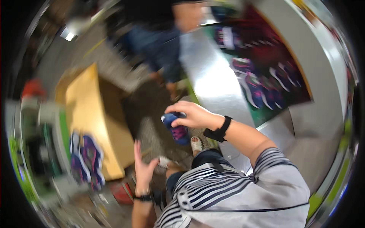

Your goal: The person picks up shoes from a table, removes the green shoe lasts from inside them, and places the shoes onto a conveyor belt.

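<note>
My right hand [192, 115] is closed round the heel end of a navy shoe [179, 133] with pink laces, holding it in the air in front of my body. The shoe's toe points down toward me. Lower and to the left, my left hand [144, 167] holds nothing, its fingers stretched up and its thumb apart. A pair of navy and purple shoes [86, 159] with white soles lies left of that hand, by a yellow-tan box or board [91, 121]. Both wrists wear dark bands.
On the right, several similar shoes [262, 89] stand on a green surface beside a shiny metal ledge [215, 81]. Another person [159, 45] in dark blue clothing is ahead, blurred. A red object [122, 193] lies low on the left.
</note>
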Tool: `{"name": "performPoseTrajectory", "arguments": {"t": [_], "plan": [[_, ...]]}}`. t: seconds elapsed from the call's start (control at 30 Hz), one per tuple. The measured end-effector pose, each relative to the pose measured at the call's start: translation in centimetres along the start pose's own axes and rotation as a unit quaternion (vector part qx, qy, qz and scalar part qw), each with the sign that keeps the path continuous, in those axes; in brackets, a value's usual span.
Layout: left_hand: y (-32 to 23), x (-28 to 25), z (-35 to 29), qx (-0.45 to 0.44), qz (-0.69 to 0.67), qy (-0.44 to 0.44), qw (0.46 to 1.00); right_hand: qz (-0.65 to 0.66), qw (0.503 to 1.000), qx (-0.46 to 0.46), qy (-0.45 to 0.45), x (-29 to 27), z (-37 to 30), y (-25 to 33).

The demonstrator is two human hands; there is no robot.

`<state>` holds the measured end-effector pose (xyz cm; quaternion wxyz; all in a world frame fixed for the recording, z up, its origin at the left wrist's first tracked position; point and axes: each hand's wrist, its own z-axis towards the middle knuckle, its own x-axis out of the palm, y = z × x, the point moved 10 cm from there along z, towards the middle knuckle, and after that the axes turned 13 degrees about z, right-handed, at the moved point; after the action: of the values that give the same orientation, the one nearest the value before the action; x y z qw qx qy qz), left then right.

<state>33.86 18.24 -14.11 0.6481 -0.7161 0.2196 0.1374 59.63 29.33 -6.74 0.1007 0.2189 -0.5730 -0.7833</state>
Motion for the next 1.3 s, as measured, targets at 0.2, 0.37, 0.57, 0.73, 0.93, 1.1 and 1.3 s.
{"name": "performPoseTrajectory", "arguments": {"t": [0.2,0.37,0.57,0.73,0.93,1.1,1.3], "plan": [[7.2,-2.8,0.3,-0.193,-0.389,0.004,0.901,0.043,0.988,0.008,0.151,21.8,6.2,-2.7],[20.3,-6.1,-2.1,-0.29,-0.522,-0.196,0.778,0.38,0.819,0.373,0.215,32.5,-1.2,-9.6],[30.6,-9.2,-2.4,-0.343,-0.546,-0.3,0.703,0.316,0.86,0.378,0.132,37.9,0.5,-15.9],[31.1,-9.3,-3.0,-0.364,-0.506,-0.297,0.724,0.31,0.853,0.412,0.079,38.1,-0.1,-18.0],[30.3,-10.2,-2.9,-0.385,-0.468,-0.272,0.747,0.312,0.833,0.452,0.064,37.9,-1.3,-17.8],[29.7,-10.1,-2.0,-0.362,-0.555,-0.235,0.711,0.132,0.93,0.315,0.138,37.6,2.7,-14.0],[29.4,-9.1,-0.5,-0.28,-0.708,-0.149,0.631,0.022,0.958,0.235,0.163,37.9,4.8,-11.6]]}}
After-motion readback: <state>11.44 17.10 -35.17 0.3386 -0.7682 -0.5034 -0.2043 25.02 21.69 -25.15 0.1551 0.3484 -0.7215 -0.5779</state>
